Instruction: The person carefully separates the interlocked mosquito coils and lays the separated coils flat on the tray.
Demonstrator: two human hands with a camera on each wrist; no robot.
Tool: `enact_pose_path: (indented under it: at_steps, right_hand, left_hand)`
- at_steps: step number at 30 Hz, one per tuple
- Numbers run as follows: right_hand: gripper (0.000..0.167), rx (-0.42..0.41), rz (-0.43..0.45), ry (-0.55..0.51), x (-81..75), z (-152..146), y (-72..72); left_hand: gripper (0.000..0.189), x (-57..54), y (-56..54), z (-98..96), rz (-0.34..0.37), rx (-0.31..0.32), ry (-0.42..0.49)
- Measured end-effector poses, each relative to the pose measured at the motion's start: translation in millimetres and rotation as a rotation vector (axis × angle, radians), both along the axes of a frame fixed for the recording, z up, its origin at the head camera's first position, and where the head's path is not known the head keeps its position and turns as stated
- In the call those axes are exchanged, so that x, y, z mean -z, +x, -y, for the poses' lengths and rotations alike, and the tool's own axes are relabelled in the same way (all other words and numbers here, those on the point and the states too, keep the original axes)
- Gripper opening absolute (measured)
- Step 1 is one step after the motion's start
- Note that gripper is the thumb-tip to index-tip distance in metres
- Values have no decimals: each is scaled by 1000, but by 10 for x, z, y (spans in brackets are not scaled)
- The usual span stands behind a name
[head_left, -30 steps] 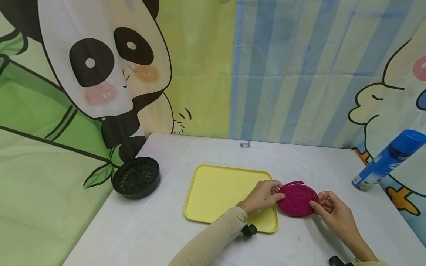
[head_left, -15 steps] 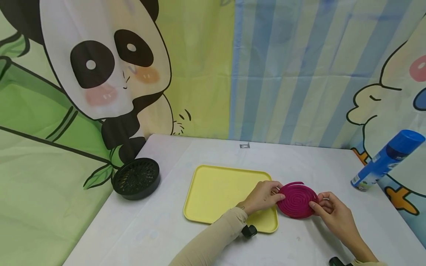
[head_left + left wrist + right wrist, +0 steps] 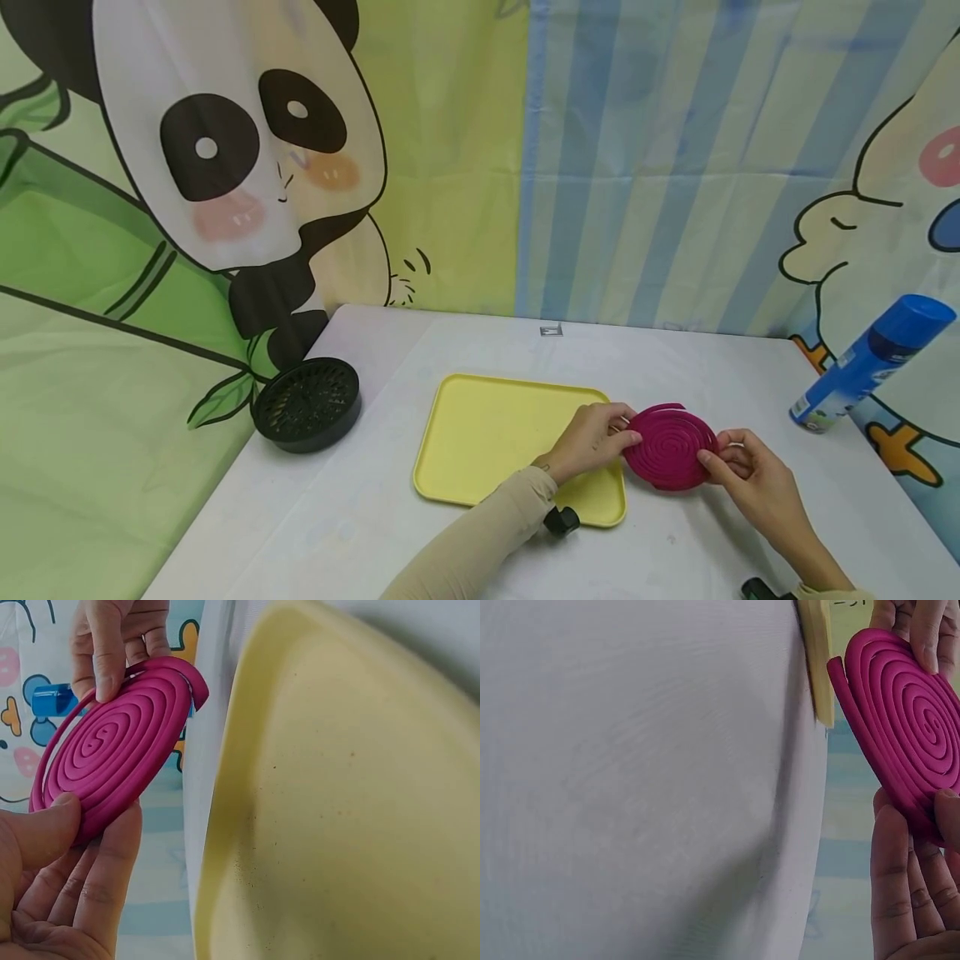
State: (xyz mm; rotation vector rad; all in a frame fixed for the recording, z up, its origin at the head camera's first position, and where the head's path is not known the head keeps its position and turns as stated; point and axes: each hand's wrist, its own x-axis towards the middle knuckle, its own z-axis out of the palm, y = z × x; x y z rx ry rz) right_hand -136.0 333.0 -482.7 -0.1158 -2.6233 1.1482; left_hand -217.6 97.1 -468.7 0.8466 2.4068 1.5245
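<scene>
A magenta mosquito coil [image 3: 671, 450], wound in a flat spiral, is held up over the white table at the right of the yellow tray. My left hand [image 3: 592, 442] pinches its left edge between thumb and fingers; in the left wrist view the thumb [image 3: 52, 829] lies on the coil's face with fingers behind. On the opposite edge my right hand [image 3: 757, 483] pinches it the same way. One loose outer end of the coil [image 3: 836, 671] stands slightly away from the other turns. My left forearm crosses the tray's near right part.
The yellow tray [image 3: 495, 433] lies flat on the white table [image 3: 360, 533]. A round black holder with a perforated top [image 3: 307, 404] sits at the table's left edge. Toward the right edge stands a blue spray can [image 3: 870, 367]. Printed curtains [image 3: 450, 167] hang behind the table.
The coil has risen slightly and tilted a little at its upper edge between my hands. Both hands keep their pinch and almost the same place.
</scene>
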Motion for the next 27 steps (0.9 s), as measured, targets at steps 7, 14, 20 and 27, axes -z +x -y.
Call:
enact_pose_path:
  at_steps: [7,14,20,27]
  right_hand:
    - [41,-3,8,-33,-18,24,-7]
    - [43,-5,26,-74,7,44,-12]
    - [44,-14,29,-87,26,41,-15]
    - [42,-18,-13,-65,17,41,-20]
  left_hand:
    - [14,0,-3,10,17,-26,68]
    - [15,12,-7,5,35,-48,104]
    - [15,20,4,1,64,-58,122]
    - [14,30,1,6,86,-51,151]
